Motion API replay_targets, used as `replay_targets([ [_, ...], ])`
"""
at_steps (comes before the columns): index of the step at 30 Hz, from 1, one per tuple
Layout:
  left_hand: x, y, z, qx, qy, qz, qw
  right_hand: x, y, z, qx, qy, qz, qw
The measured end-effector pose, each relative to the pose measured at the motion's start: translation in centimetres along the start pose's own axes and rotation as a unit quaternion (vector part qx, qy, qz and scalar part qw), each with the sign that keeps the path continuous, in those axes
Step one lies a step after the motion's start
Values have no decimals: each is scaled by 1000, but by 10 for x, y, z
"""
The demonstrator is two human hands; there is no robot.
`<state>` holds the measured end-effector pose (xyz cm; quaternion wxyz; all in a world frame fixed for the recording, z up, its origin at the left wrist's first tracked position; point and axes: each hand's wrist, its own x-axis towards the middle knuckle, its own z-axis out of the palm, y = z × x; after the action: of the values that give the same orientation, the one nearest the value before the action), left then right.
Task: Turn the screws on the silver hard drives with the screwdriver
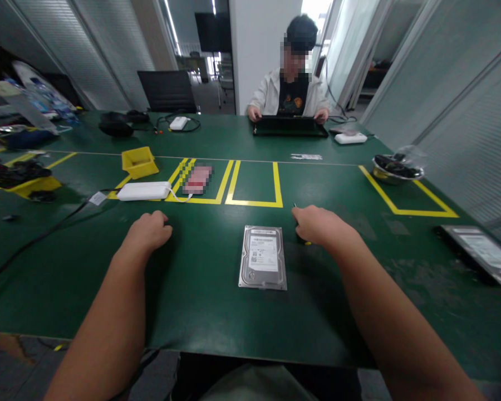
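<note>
Green and marked with yellow tape rectangles, the counter (200, 278) fills most of what we see, with glass partitions and blinds behind it. We rest both hands on it. Our left hand (149, 233) lies knuckles up, left of centre, fingers curled loosely under into a soft fist with nothing in its grip. Our right hand (317, 225) sits right of centre, fingers bent down over a small tool (303, 240) with a yellow tip showing beneath the palm and a thin metal point sticking out at the far side; we cannot tell whether the grip is clenched on it or only covering it.

Between our hands, slightly nearer to the right one and a little nearer to us, a hard drive (263, 257) lies flat, label up, apart from both hands.

Farther off on the left we see a white power strip (144, 191), a yellow bin (139, 161) and a pixelated pink object (197, 179) inside a taped box. On the right stand a metal bowl (394, 169) and, near the edge, a flat tray (482, 252). Across the counter a person in a white jacket (291, 92) has both hands at a black keyboard (289, 126).
</note>
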<state>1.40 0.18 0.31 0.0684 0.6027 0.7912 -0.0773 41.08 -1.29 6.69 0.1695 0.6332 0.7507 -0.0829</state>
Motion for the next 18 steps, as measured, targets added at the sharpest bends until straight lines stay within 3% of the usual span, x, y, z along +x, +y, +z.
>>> replay_targets([
  [5,0,-6,-2,13,35,16,999,-10,-5,-5,2,14,-24,1000],
  [18,10,-9,3,7,4,9,1000,-14,-11,-5,-6,20,-54,998],
])
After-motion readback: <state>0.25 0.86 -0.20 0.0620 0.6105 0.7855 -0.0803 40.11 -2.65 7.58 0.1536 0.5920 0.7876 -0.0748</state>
